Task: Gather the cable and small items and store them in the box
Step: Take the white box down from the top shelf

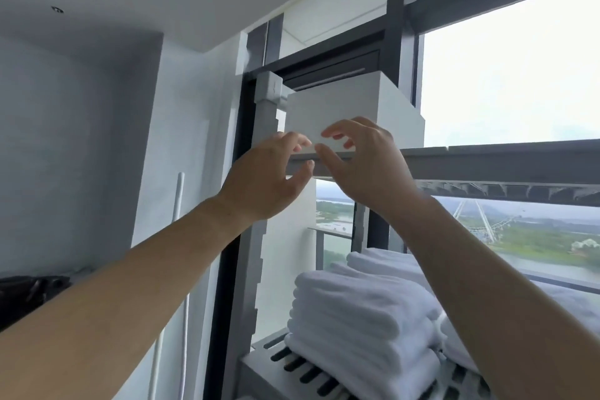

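Observation:
A plain white box [344, 101] stands on the top shelf [487, 161] of a grey rack, up near the window frame. Both arms reach up to it. My left hand [266, 178] is at the box's lower front edge, fingers curled and apart, thumb under the shelf lip. My right hand [360, 162] is just to its right, fingertips spread at the same lower edge. Neither hand clearly grips the box. No cable or small items are visible.
Folded white towels [360, 312] are stacked on the slatted lower shelf [269, 364]. The rack's grey post [264, 127] rises left of the box. A large window [519, 75] is behind. A dark object [29, 292] lies on a ledge at far left.

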Tool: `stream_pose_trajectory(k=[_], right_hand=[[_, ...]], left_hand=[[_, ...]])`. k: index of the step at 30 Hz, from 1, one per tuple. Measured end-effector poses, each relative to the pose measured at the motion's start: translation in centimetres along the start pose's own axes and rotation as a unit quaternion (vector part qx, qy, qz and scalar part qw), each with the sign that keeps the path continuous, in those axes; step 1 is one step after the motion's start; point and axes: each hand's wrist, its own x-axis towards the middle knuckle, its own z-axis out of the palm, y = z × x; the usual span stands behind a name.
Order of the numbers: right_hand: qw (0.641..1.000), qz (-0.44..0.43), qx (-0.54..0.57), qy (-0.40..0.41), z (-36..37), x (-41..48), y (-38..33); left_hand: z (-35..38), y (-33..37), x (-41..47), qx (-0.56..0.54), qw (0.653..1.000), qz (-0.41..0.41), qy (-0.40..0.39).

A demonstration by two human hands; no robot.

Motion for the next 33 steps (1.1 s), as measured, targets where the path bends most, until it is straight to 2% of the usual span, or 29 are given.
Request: stream_pose_trajectory(k=[5,10,17,28,33], right_hand=[[0.998,-0.001,-0.049,0.037,1.2,3.4,1.2],[0.995,0.008,-0.102,0.021,2.0,6.7,1.8],[0.985,-0.003,-0.164,0.052,1.9,11.4,1.8],[0.962,0.027,-0.269,-0.034,3.3,12.8,3.8],[0.955,0.034,-0.293,-0.041,3.6,13.2,4.0]], left_hand=[[1.6,-2.3,4.1,-0.033,0.999,0.026,0.022],[2.4,-3.6,8.4,-0.062,0.997,0.041,0.019],[2.7,-5.4,12.9,-0.082,0.994,0.07,0.036],[5.5,-6.9,16.9,-0.091,0.994,0.066,0.007],[5.6,-6.7,17.9,-0.071,0.994,0.046,-0.064]])
